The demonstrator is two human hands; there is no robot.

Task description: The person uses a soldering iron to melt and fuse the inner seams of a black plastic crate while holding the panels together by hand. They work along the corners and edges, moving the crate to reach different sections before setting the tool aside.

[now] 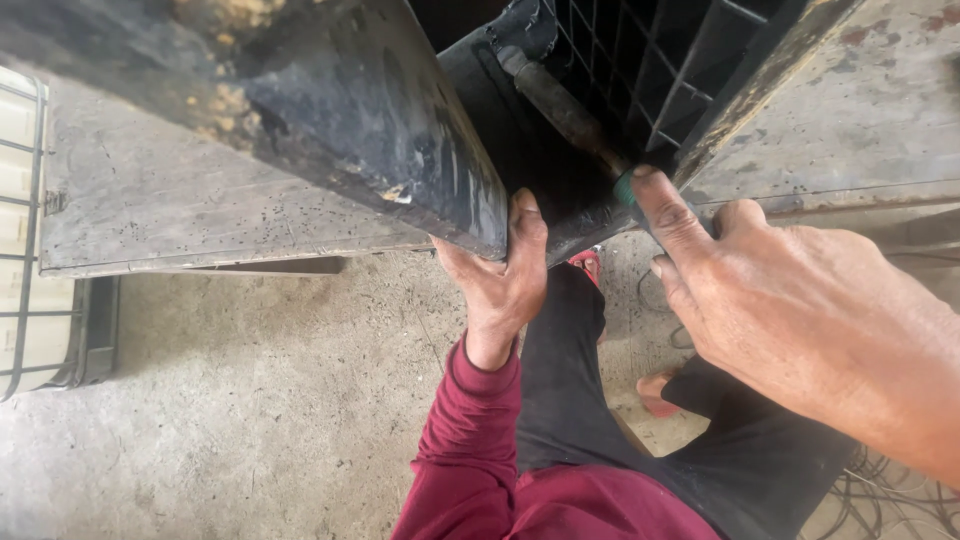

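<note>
my left hand reaches up from the maroon sleeve and grips the lower corner of a big black metal part, the fingers curled narrow around its edge, thumb pressed flat along the rim. the part is grimy, with yellowish crust on its upper face, and it tilts down toward me so that the corner i hold is its lowest point.

my right hand is closer to the camera, on the right. its fingers are closed on a small green-tipped handle, index finger lying over the top of it; i cannot tell how the other fingers sit, since the back of the hand hides them. from that handle a dull metal rod runs up and left into the dark gap just beside the black part, in front of a black grid.

behind all this lies a worn grey slab, speckled and stained. below is the concrete floor, my dark trousers, and a tangle of cables at the lower right. a wire cage stands at the far left.
</note>
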